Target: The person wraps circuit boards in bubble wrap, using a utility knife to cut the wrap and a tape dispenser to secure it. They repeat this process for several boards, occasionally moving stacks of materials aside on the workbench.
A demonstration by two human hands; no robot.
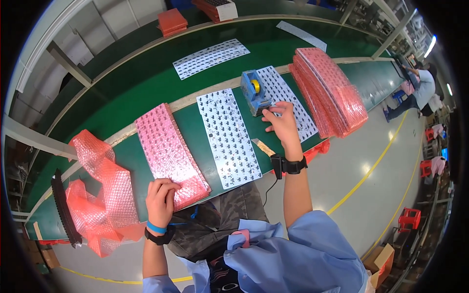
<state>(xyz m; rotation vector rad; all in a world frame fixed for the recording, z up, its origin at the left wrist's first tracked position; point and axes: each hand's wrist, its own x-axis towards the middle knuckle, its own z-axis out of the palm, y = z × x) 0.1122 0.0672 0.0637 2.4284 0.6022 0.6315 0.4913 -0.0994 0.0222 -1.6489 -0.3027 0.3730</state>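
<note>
Pink bundle (165, 139): wrapped in translucent bubble film, it lies left of centre on the green table (189, 129), the worker's left hand (160, 200) at its lower end.
Left hand: fingers curled close together, tips resting on the film; whether they pinch it cannot be told.
Right hand (284, 127): fingers half-bent and slightly apart near the frame's centre, tips at the front of a blue tape dispenser (248, 88); whether thumb and forefinger meet on tape cannot be told.
Boards: a silver board (229, 139) dotted with dark marks lies at centre, between bundle and dispenser; a second board (281, 90) extends right of the dispenser, partly behind the right hand.
Cutter (264, 147): on the table, below the dispenser and near the right wrist.
Tall stack (330, 93): layers in pink bubble film, upper right of centre.
Loose wrap (117, 190): crumpled at lower left.
Co-worker (424, 88): well apart, upper right of the frame.
</note>
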